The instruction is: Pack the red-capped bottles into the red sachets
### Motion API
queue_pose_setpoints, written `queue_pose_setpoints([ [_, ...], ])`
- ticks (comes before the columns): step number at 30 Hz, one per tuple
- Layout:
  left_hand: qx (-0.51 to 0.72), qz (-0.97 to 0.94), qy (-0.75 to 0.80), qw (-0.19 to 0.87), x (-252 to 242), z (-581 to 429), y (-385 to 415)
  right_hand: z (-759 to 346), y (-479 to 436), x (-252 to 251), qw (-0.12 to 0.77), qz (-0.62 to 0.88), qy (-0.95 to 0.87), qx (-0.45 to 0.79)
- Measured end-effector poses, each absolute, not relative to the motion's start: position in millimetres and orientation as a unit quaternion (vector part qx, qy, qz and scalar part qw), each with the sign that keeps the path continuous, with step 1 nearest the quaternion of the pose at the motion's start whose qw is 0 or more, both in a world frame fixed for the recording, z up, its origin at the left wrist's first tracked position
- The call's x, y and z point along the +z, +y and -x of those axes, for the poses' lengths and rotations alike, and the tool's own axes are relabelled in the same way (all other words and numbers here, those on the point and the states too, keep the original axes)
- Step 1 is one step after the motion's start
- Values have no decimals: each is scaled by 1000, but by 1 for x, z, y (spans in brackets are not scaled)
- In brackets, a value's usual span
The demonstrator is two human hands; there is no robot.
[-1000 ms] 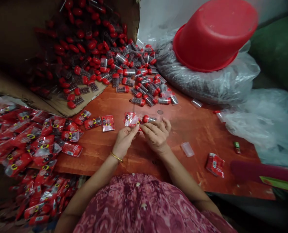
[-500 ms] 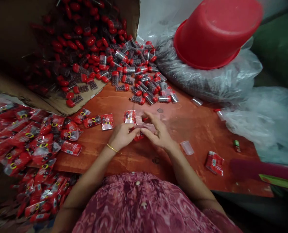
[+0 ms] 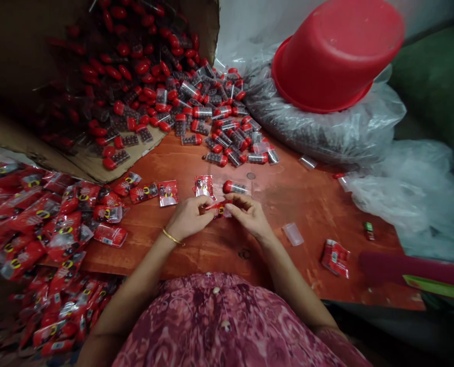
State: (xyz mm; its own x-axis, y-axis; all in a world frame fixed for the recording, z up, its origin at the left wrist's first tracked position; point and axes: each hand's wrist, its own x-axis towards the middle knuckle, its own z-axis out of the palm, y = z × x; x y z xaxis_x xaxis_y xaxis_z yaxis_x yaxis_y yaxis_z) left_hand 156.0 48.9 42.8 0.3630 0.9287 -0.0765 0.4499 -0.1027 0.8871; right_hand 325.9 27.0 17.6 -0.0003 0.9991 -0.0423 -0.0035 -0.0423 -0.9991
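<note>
My left hand (image 3: 189, 217) and my right hand (image 3: 250, 215) meet over the near middle of the table. Between them is a small red printed packet (image 3: 219, 209), its left edge pinched by my left fingertips and its right edge by my right. Fingers partly hide it. Just beyond my right fingers lies a clear tube (image 3: 236, 188) with a red cap and dark balls inside. Another red packet (image 3: 204, 186) lies flat past my left fingertips, and one more (image 3: 168, 193) rests farther left.
A tipped cardboard box (image 3: 210, 30) spills many red-capped tubes (image 3: 202, 126) onto the table (image 3: 303, 199). Filled red packets (image 3: 39, 214) are heaped at left. Right are a red tub (image 3: 337, 56) on a plastic sack (image 3: 326, 132), a clear sleeve (image 3: 293, 234) and a lone packet (image 3: 336, 258).
The pale, pinkish film between my fingers no longer shows; a red packet is held there now. My right fingers have lowered and closed in, uncovering the red-capped tube beyond them.
</note>
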Motion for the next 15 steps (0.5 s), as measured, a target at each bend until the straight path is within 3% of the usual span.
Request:
queue_pose_setpoints([
  [3,267,-688,484,470,47,-153,50,-329,26,18,446,507,-518,525],
  [9,383,-407,488,671,33,-170,33,-307,25,8,539,581,-456,406],
  [15,488,-233,531,652,30,-184,29,-285,27,3,533,588,-488,362],
])
